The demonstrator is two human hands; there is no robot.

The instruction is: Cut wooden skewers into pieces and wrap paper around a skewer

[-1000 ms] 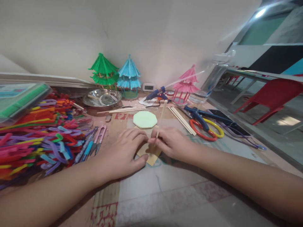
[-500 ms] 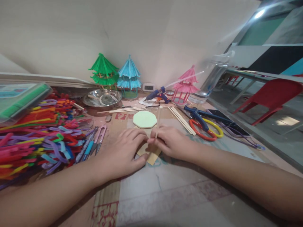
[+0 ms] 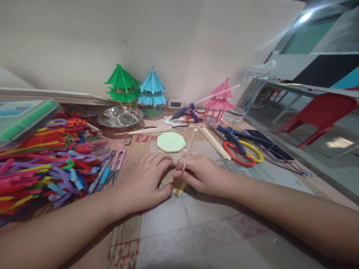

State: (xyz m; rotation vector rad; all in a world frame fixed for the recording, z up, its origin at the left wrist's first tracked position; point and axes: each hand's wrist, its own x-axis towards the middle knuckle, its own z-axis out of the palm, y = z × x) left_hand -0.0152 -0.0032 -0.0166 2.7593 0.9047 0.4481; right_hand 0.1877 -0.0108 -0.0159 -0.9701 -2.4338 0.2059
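My right hand (image 3: 203, 173) pinches a thin wooden stick (image 3: 190, 148) that points up and away, its lower end against a small tan piece of card (image 3: 174, 182) on the table. My left hand (image 3: 146, 181) rests flat over the left part of that card, fingers stretched out and thumb along its near edge. Just beyond the hands lies a pale green octagonal foam piece (image 3: 171, 142).
A heap of coloured pipe cleaners (image 3: 47, 157) fills the left, with snips (image 3: 116, 164) beside it. Behind stand green (image 3: 122, 84), blue (image 3: 152, 89) and pink (image 3: 220, 99) paper pagodas, a metal bowl (image 3: 120, 116), a glue gun (image 3: 183, 112), loose sticks (image 3: 214, 142) and scissors (image 3: 241, 147).
The stick's top has swung a little left, then back right, while the right hand shifted slightly left. My left hand stays on the card.
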